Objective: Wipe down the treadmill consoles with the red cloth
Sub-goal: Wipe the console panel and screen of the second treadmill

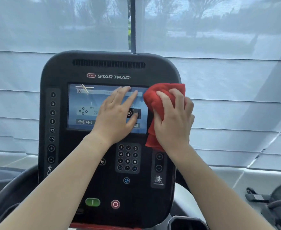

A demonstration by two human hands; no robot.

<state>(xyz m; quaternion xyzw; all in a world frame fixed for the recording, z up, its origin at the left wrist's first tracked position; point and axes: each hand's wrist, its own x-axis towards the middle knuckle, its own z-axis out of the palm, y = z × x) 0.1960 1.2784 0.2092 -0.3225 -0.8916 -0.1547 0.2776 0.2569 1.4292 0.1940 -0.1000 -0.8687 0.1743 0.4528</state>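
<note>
In front of me stands the treadmill console (pixel 108 138), my left hand (pixel 115 117) spread open and flat on its lit screen (pixel 86 107), my right hand (pixel 173 120) closed around the bunched red cloth (pixel 163 93) at the screen's right edge.

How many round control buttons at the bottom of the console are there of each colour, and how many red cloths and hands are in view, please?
Green button: 1
Red stop button: 1
Red cloth: 1, bunched in the right hand
Hands: 2, the right on the cloth, the left hand flat on the screen
Total: 5
</note>
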